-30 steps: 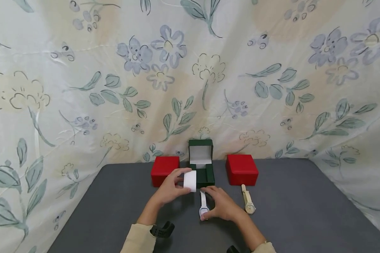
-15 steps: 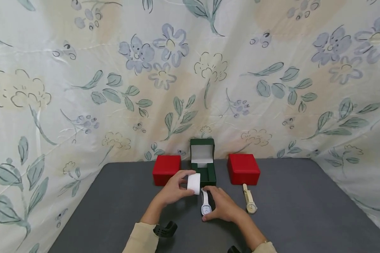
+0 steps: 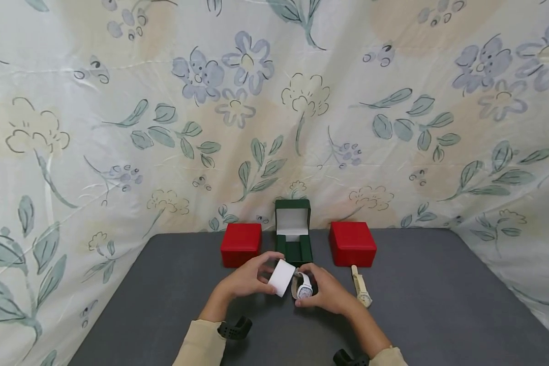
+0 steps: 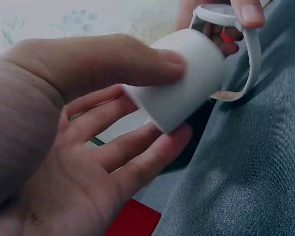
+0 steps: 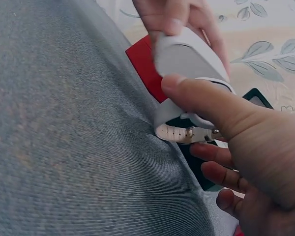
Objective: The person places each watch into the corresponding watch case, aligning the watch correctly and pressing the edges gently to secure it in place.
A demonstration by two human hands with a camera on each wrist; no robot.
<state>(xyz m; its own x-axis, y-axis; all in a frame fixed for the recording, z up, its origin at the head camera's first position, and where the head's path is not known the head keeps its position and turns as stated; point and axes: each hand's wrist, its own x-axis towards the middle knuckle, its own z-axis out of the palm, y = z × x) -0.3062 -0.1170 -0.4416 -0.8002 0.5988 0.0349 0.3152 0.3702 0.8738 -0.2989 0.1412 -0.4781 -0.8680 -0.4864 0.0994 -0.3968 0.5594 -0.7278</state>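
Note:
My left hand (image 3: 249, 278) pinches a white watch cushion (image 3: 281, 277) between thumb and fingertips, tilted toward the right. Opposite it, my right hand (image 3: 328, 291) grips a white wristwatch (image 3: 304, 292) by thumb and fingers. In the left wrist view the strap (image 4: 254, 61) hangs in a curved loop close beyond the cushion's end. The right wrist view shows the buckle (image 5: 189, 132) and the holed strap underneath, with the cushion (image 5: 184, 61) just past my thumb. Behind both hands stands an open green watch box (image 3: 293, 204), its lid raised on a pale lining.
Two closed red boxes (image 3: 241, 245) flank the green box at the back of the grey table (image 3: 164, 290). A watch with a cream strap (image 3: 360, 287) lies in front of the right red box. A floral cloth (image 3: 274, 127) hangs behind.
My right hand has picked the white wristwatch up from lying flat and its strap is now looped. My left hand has lowered and tilted the watch cushion toward it.

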